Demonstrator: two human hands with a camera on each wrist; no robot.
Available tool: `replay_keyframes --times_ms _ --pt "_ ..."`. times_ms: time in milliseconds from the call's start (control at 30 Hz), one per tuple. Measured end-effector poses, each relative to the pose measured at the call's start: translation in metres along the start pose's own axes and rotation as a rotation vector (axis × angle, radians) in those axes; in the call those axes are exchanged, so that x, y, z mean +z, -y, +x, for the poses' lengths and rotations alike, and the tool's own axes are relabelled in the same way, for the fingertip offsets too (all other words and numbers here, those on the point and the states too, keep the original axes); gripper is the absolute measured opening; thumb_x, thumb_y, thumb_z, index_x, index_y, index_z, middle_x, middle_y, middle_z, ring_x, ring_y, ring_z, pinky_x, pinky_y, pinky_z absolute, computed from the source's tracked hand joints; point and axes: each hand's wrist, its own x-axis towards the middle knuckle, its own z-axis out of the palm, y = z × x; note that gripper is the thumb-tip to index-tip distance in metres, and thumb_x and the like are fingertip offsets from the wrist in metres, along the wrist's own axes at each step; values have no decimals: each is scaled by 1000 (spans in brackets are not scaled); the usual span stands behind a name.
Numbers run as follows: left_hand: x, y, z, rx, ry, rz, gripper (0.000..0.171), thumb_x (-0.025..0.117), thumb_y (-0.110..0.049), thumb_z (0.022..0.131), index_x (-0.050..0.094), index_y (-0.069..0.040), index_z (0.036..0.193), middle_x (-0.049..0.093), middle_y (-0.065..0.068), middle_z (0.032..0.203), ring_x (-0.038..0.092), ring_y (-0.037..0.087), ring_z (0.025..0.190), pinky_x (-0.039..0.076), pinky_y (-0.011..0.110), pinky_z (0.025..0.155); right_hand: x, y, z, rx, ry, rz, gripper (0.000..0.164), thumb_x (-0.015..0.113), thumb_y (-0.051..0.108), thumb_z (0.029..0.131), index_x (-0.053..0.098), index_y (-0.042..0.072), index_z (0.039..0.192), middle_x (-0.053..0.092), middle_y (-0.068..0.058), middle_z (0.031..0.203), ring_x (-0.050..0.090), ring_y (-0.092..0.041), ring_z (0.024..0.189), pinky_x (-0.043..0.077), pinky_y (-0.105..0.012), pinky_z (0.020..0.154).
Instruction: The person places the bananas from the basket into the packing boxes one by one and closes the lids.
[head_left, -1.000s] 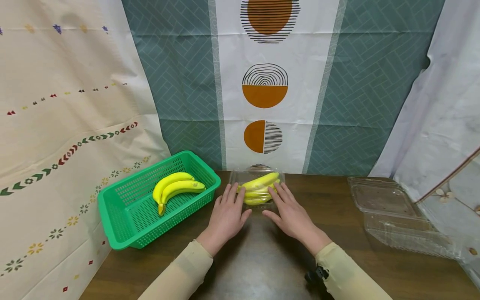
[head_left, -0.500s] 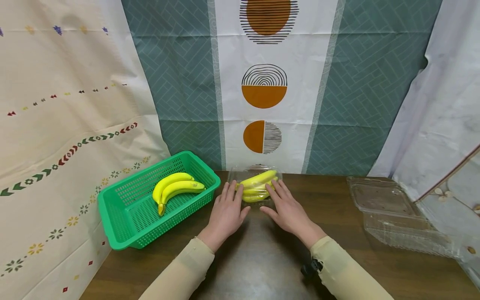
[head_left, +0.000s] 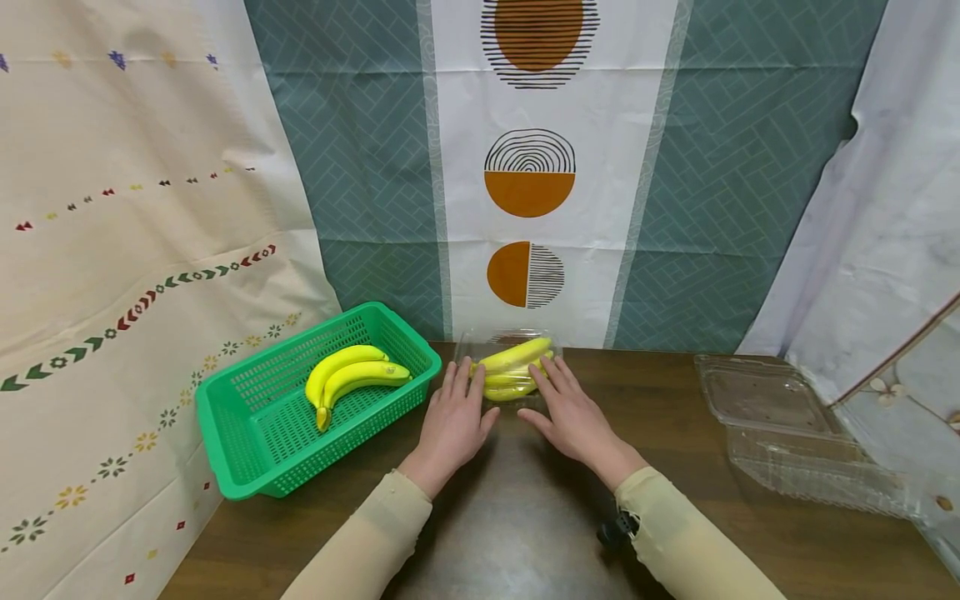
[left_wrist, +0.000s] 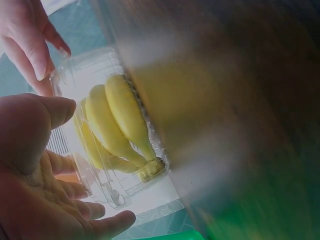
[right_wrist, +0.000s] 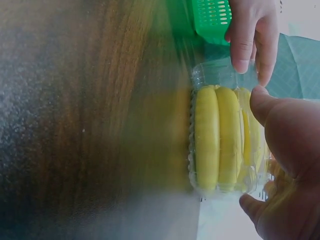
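A shut clear plastic box (head_left: 512,343) with yellow bananas (head_left: 516,357) inside stands at the table's far edge, against the hanging cloth. My left hand (head_left: 452,417) lies flat along the box's left side and my right hand (head_left: 572,412) along its right side, fingers straight and touching it. In the left wrist view the bananas (left_wrist: 117,125) show through the box beside my open palm (left_wrist: 35,175). In the right wrist view the bananas (right_wrist: 217,135) lie between my right hand (right_wrist: 290,150) and the left hand (right_wrist: 250,35).
A green slotted basket (head_left: 255,442) with two bananas (head_left: 352,375) stands left of the box, close to my left hand. An open, empty clear clamshell box (head_left: 780,425) lies at the right. Patterned cloths hang behind and at both sides of the dark wooden table (head_left: 525,517).
Both hands have slid the clear box of bananas a little farther away, toward the hanging cloth. The basket and the empty box have not moved.
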Motion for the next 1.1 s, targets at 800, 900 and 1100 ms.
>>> replay_keyframes --times_ms 800,900,1100 --pt "1 2 6 -22 -2 -35 80 76 -38 107 41 -1 168 32 27 175 30 52 161 45 65 117 2 -1 8 -9 6 3 87 71 49 108 34 5 173 22 -22 181 12 -42 168 34 -62 125" --pt "1 2 7 -27 7 -24 80 74 -41 108 40 -2 169 31 27 175 29 51 161 45 64 118 2 -2 8 -18 -6 5 86 72 47 108 35 4 173 23 -22 180 13 -44 168 35 -62 125" --pt "2 3 8 -28 8 -15 79 72 -42 109 40 -2 169 32 27 175 29 50 161 45 63 118 2 -1 8 -21 -9 17 86 72 47 108 35 4 172 22 -22 181 12 -43 168 34 -61 125"
